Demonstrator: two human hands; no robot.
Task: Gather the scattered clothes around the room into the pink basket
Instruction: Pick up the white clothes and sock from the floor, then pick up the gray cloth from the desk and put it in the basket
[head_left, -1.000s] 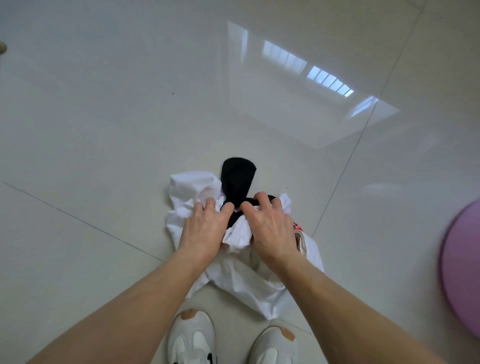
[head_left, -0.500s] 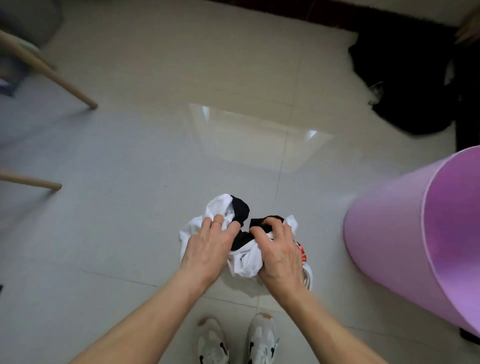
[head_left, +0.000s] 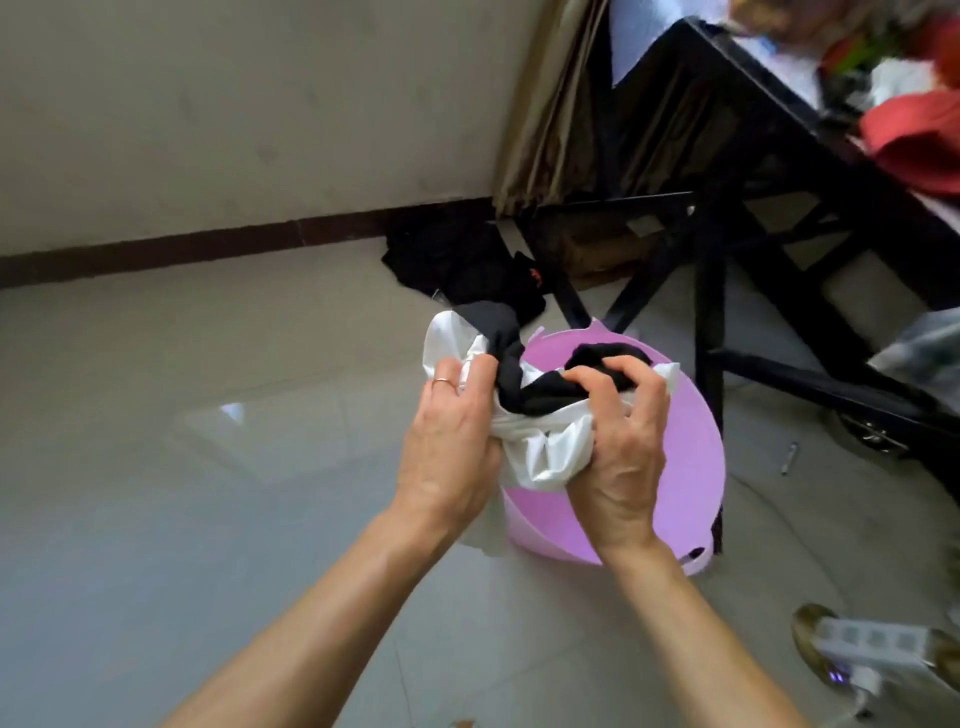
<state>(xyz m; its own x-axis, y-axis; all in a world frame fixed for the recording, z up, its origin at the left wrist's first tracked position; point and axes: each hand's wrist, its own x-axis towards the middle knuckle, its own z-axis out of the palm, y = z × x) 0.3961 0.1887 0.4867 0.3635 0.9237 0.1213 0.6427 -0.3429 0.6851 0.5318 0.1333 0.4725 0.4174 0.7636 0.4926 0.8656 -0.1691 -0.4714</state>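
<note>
The bundle of white and black clothes (head_left: 548, 447) was over the open pink basket (head_left: 696, 447), by its left rim. The left hand (head_left: 448, 452) and right hand (head_left: 623, 457) both gripped it, fingers curled in the cloth. Bare floor (head_left: 208, 441) lay wide to the left. The legs of the dark worktop (head_left: 779, 122) stood close behind the basket. A black pile (head_left: 452, 260) lay by the wall (head_left: 208, 130). A moment before, the bundle was low near the floor, left of the basket.

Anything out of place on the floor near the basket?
Yes. A black clothes heap lies on the floor by the wall, behind the pink basket, not yet gathered. A white power strip also lies loose at lower right.
</note>
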